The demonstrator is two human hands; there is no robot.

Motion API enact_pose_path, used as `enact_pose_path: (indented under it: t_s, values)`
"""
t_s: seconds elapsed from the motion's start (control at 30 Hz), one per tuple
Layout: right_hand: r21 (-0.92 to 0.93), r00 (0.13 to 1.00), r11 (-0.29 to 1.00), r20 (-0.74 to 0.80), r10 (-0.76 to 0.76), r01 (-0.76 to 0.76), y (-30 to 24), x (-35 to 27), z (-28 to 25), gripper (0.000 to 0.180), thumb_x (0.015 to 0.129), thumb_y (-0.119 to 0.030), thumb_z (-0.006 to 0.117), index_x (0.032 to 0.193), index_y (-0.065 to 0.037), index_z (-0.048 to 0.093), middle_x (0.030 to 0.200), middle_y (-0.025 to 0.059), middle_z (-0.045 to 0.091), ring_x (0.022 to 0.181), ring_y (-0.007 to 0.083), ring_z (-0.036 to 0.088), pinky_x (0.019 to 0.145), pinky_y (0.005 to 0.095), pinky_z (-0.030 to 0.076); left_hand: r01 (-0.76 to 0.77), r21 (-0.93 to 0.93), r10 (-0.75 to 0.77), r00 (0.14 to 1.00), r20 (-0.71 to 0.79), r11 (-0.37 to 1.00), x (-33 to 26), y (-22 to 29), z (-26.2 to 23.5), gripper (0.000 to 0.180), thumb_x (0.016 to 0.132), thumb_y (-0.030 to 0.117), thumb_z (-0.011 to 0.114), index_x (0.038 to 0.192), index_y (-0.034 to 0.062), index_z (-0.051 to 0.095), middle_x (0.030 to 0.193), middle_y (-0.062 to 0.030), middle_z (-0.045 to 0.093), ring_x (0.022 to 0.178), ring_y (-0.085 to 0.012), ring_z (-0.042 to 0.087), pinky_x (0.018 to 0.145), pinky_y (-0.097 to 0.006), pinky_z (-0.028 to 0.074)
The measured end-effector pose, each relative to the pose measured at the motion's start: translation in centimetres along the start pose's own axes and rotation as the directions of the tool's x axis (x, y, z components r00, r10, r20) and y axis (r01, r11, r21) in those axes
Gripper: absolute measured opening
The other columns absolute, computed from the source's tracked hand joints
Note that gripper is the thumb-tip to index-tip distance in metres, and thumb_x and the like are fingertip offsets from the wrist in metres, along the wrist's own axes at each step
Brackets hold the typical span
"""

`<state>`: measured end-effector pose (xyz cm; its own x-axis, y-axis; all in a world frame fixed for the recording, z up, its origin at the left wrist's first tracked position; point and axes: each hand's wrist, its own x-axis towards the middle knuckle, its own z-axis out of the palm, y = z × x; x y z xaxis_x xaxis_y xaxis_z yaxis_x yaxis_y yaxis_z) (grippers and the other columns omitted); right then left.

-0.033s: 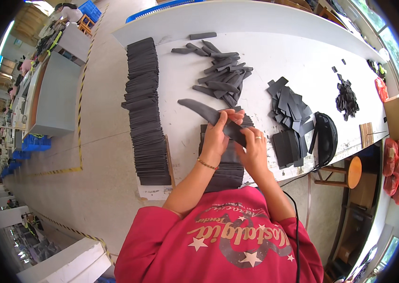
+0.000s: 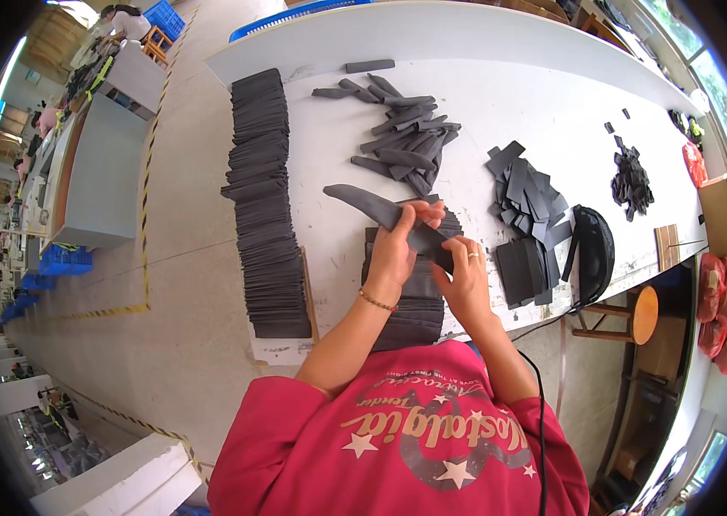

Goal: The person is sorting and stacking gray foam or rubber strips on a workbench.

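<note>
Between both hands is a long, curved dark grey strip (image 2: 363,203), soft-looking like fabric, its pointed end reaching to the left. My left hand (image 2: 400,236) is closed around its middle, thumb on top. At its right end, my right hand (image 2: 466,268) pinches the edge between thumb and fingers; a ring shows on one finger. Directly beneath the hands lies a stack of dark flat pieces (image 2: 411,318), partly covered by my hands and arms. Beyond the strip sits a loose heap of similar narrow, rolled-looking dark pieces (image 2: 406,142).
A long row of stacked dark pieces (image 2: 264,206) lines the white table's left side. To the right are flat dark rectangles (image 2: 527,193), a black mesh pouch (image 2: 595,254) and a small dark heap (image 2: 632,181). A raised board (image 2: 466,34) borders the far edge; a stool (image 2: 645,315) stands right.
The strip's pointed end has dipped slightly toward me. My right hand has shifted a little downward and right along the strip's end; my left hand keeps its grip.
</note>
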<state>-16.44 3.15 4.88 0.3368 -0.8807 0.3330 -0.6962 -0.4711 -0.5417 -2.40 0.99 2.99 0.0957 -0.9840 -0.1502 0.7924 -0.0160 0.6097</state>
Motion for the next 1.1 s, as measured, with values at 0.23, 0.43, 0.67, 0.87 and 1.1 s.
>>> enact_pose_path:
  t_s: [0.23,0.43,0.67,0.87,1.1]
  values:
    - [0.1,0.993,0.988,0.007,-0.117,0.115,-1.6,1.7,-0.9,0.035,0.073,0.0,0.071,0.102,-0.002,0.052,0.107,0.0185,0.054,0.095,0.0388,0.056,0.078,0.0455,0.049,0.062,-0.174,-0.067,0.997,-0.025,0.983,-0.7,-1.3,-0.2,0.026,0.101,0.024,0.049,0.107,0.0009,0.059,0.113,-0.0177,0.066,0.113,-0.0255,0.06,0.099,-0.04,0.045]
    - [0.213,0.994,0.974,0.056,-0.094,0.08,0.3,0.8,-0.3,0.03,0.077,-0.002,0.071,0.101,-0.002,0.053,0.1,0.0174,0.058,0.088,0.0371,0.061,0.071,0.0443,0.05,0.124,-0.188,-0.122,0.992,0.022,0.974,-1.3,-2.3,0.9,0.029,0.101,0.028,0.048,0.112,0.0019,0.057,0.121,-0.0187,0.062,0.121,-0.0273,0.054,0.101,-0.039,0.044]
    - [0.243,0.983,0.962,0.104,-0.153,0.124,1.5,0.5,-0.8,0.021,0.078,0.0,0.07,0.095,-0.001,0.056,0.096,0.0162,0.06,0.08,0.0359,0.061,0.067,0.0415,0.05,0.145,-0.208,-0.166,0.983,-0.085,0.967,-1.2,-2.1,0.1,0.034,0.101,0.03,0.05,0.117,0.0009,0.055,0.114,-0.0157,0.065,0.116,-0.0295,0.057,0.099,-0.042,0.046]
    - [0.284,0.976,0.938,0.035,-0.215,0.197,1.1,2.4,-1.6,0.013,0.079,0.003,0.068,0.087,0.0,0.058,0.092,0.0141,0.06,0.075,0.0341,0.061,0.063,0.0399,0.049,-0.04,-0.187,0.018,0.993,-0.117,0.982,-0.6,-0.6,1.8,0.033,0.101,0.028,0.05,0.113,-0.0019,0.055,0.099,-0.0148,0.067,0.1,-0.0308,0.065,0.096,-0.042,0.05]
    - [0.297,0.972,0.931,0.03,-0.232,0.213,0.9,2.8,-1.1,0.017,0.075,0.004,0.07,0.085,-0.001,0.057,0.087,0.0113,0.059,0.076,0.0318,0.061,0.063,0.0394,0.051,-0.104,-0.24,0.078,0.99,-0.117,0.965,-0.9,-1.5,1.6,0.031,0.101,0.028,0.049,0.112,-0.0003,0.055,0.098,-0.0119,0.067,0.103,-0.0288,0.064,0.096,-0.039,0.049]
